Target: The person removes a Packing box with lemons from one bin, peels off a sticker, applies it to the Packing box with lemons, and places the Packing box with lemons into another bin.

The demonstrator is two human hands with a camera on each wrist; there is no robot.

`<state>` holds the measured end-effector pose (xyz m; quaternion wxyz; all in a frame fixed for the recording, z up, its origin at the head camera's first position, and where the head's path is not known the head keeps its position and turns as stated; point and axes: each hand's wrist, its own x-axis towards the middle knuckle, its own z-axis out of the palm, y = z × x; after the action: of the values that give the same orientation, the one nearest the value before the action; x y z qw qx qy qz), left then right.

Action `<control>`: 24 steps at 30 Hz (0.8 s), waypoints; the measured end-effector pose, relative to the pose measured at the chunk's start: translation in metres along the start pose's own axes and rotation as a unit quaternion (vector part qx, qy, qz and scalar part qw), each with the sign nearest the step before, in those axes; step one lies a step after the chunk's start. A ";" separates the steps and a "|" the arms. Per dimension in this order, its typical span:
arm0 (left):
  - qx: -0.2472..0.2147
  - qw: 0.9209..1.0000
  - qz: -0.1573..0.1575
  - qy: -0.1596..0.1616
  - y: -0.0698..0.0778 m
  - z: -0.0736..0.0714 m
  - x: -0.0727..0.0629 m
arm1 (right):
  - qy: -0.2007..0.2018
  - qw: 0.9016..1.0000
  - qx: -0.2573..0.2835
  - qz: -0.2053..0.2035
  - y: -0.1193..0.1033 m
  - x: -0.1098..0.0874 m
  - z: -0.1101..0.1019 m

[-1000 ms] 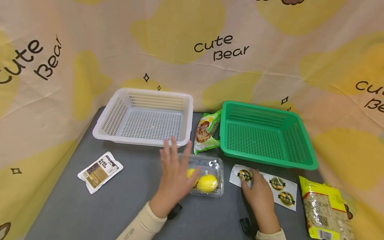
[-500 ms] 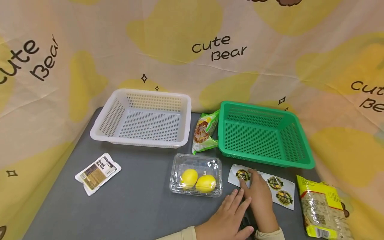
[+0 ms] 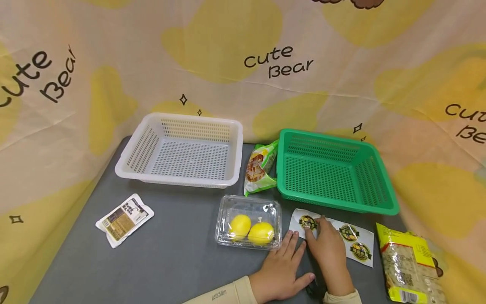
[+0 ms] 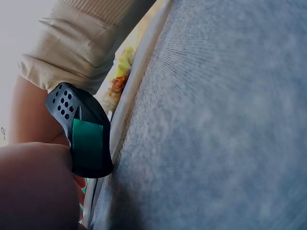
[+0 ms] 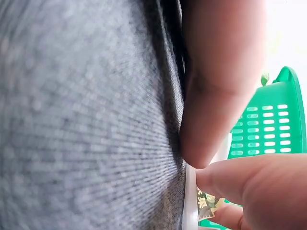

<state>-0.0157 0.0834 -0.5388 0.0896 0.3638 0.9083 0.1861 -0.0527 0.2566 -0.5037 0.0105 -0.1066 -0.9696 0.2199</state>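
In the head view my left hand point(image 3: 279, 268) lies palm down on the table, fingers straight, fingertips at the near corner of a clear plastic clamshell box point(image 3: 229, 207) holding two yellow lemons point(image 3: 261, 233). My right hand point(image 3: 328, 251) rests on a white sheet of round stickers point(image 3: 355, 240), thumb and index finger beside the left sticker point(image 3: 307, 222). In the right wrist view the fingertips point(image 5: 211, 178) come close together at the sheet's edge; whether they pinch it I cannot tell. The left wrist view shows my left hand point(image 4: 36, 187) near the right wrist's black band point(image 4: 84, 132).
At the back stand a white basket point(image 3: 176, 179) and a green basket point(image 3: 334, 204), with a green-and-white snack bag point(image 3: 256, 171) between them. A white-and-brown packet point(image 3: 124, 219) lies left, a yellow-topped bag point(image 3: 410, 266) right. A printed cloth point(image 3: 212, 50) hangs behind.
My left hand has moved from above the clamshell box down and right to the table beside my right hand, uncovering the lemons. My right hand has stayed on the sticker sheet.
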 end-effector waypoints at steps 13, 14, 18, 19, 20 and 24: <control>0.011 1.000 -0.008 0.002 0.003 -0.002 -0.001 | 0.021 1.000 0.012 -0.004 -0.001 0.001 -0.002; 0.010 1.000 -0.007 0.002 0.003 -0.002 0.000 | 0.020 1.000 0.013 -0.002 -0.001 0.001 -0.003; 0.008 1.000 -0.009 -0.004 0.002 -0.002 0.000 | 0.013 1.000 0.019 0.004 -0.001 0.000 -0.004; 0.007 1.000 -0.009 -0.004 0.002 -0.001 0.000 | 0.011 1.000 0.021 0.006 0.000 0.001 -0.005; 0.008 1.000 -0.010 -0.005 0.002 -0.001 0.000 | 0.006 1.000 0.022 0.009 0.001 0.001 -0.006; 0.003 1.000 -0.014 -0.011 0.002 -0.001 0.001 | -0.016 0.999 0.029 0.023 0.006 0.002 -0.012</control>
<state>-0.0158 0.0850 -0.5369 0.1012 0.3537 0.9127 0.1777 -0.0532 0.2669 -0.4957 -0.0075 -0.1253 -0.9602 0.2495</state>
